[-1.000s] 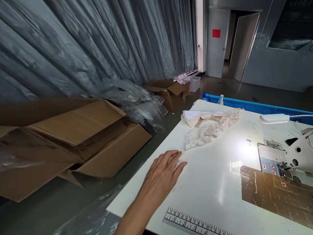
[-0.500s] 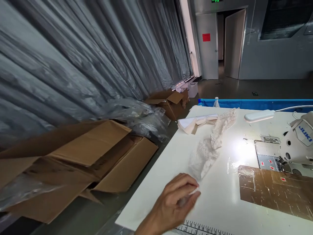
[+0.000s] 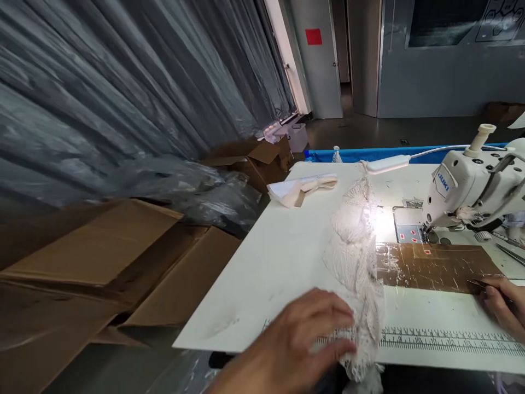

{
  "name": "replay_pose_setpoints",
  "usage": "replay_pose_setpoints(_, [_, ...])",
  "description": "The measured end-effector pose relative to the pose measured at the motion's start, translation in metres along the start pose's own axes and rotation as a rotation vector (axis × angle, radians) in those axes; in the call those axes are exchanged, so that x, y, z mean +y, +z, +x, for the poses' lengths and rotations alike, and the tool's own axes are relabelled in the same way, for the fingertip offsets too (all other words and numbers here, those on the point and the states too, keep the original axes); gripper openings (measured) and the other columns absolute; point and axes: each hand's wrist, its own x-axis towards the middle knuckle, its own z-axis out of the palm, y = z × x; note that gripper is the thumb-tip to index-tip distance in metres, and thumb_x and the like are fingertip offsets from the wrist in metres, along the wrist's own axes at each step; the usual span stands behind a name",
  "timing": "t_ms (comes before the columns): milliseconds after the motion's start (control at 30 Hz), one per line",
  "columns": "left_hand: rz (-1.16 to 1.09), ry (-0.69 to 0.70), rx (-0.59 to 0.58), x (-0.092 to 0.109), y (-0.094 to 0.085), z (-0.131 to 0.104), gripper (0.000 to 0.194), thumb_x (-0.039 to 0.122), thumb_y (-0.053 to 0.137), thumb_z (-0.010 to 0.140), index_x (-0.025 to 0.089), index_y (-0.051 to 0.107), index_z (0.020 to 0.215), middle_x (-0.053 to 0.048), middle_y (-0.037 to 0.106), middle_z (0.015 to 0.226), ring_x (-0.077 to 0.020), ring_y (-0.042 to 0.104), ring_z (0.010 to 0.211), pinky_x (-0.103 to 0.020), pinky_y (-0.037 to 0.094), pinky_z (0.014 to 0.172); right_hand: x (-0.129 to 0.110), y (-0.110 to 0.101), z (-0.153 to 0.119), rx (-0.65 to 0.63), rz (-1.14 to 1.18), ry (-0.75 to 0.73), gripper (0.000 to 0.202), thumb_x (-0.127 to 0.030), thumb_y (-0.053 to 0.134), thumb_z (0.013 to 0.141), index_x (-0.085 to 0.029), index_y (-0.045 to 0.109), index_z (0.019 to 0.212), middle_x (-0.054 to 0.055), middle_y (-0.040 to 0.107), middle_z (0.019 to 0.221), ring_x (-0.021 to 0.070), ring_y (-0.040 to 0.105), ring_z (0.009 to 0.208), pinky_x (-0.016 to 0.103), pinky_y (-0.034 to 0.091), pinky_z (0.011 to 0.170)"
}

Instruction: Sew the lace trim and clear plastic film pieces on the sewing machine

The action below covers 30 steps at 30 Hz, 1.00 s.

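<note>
A strip of white lacy, fringed fabric [image 3: 355, 257] lies lengthwise on the white sewing table, and its near end hangs over the front edge. Just left of it hovers my left hand [image 3: 307, 334], slightly blurred, thumb and fingers apart with nothing between them; the fingertips come close to the lace. At the right edge, my right hand [image 3: 502, 301] is closed on thin, dark, pointed tweezers [image 3: 476, 283], over the corner of the brown taped sheet. The sewing machine [image 3: 455, 186] stands behind that sheet, its lamp lighting the lace.
The brown sheet [image 3: 447, 265] lies before the machine. A printed ruler [image 3: 435, 340] runs along the table's front edge. Folded white cloth [image 3: 301, 189] lies at the back left. A white lamp [image 3: 388, 164] is behind the lace. Open cardboard boxes [image 3: 180, 279] stand left of the table.
My left hand has let go of the lace, which now lies straighter and closer, across the front edge. The view has turned right, bringing in my right hand with the tweezers.
</note>
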Motion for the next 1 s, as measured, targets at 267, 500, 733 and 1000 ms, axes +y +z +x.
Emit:
replay_pose_setpoints(267, [0.209, -0.184, 0.020, -0.032, -0.015, 0.038, 0.036, 0.046, 0.044, 0.097, 0.022, 0.064, 0.115, -0.007, 0.066, 0.114, -0.0224, 0.064, 0.103, -0.038, 0.054, 0.087, -0.020, -0.010, 0.012, 0.112, -0.152, -0.356, 0.013, -0.027, 0.054, 0.091, -0.018, 0.063, 0.096, 0.000, 0.070, 0.068, 0.0090, 0.061, 0.046, 0.017, 0.045, 0.046])
replay_pose_setpoints(500, [0.418, -0.284, 0.160, -0.054, 0.013, 0.062, 0.024, 0.037, 0.049, 0.095, 0.019, 0.065, 0.097, -0.006, 0.063, 0.100, -0.0219, 0.061, 0.092, -0.036, 0.051, 0.082, -0.026, -0.012, 0.010, 0.332, -0.355, -0.373, 0.014, -0.020, 0.053, 0.091, -0.011, 0.064, 0.090, 0.007, 0.071, 0.070, 0.0118, 0.066, 0.054, 0.017, 0.043, 0.048])
replay_pose_setpoints(733, [0.516, -0.533, 0.479, -0.066, 0.005, 0.046, 0.018, 0.028, 0.050, 0.091, 0.017, 0.064, 0.093, -0.011, 0.062, 0.109, -0.0264, 0.061, 0.101, -0.041, 0.049, 0.089, -0.024, -0.007, 0.007, 0.231, -0.329, -0.363, 0.021, -0.024, 0.047, 0.094, -0.015, 0.066, 0.093, 0.004, 0.073, 0.069, 0.0098, 0.061, 0.043, 0.018, 0.041, 0.044])
replay_pose_setpoints(1000, [0.431, -0.344, 0.577, -0.054, 0.006, 0.044, 0.025, 0.035, 0.048, 0.095, 0.019, 0.060, 0.110, -0.009, 0.064, 0.113, -0.0223, 0.061, 0.106, -0.036, 0.053, 0.088, -0.016, 0.000, 0.006, 0.179, -0.215, -0.354, 0.017, -0.024, 0.049, 0.090, -0.020, 0.064, 0.093, 0.000, 0.073, 0.072, 0.0116, 0.066, 0.050, 0.019, 0.044, 0.046])
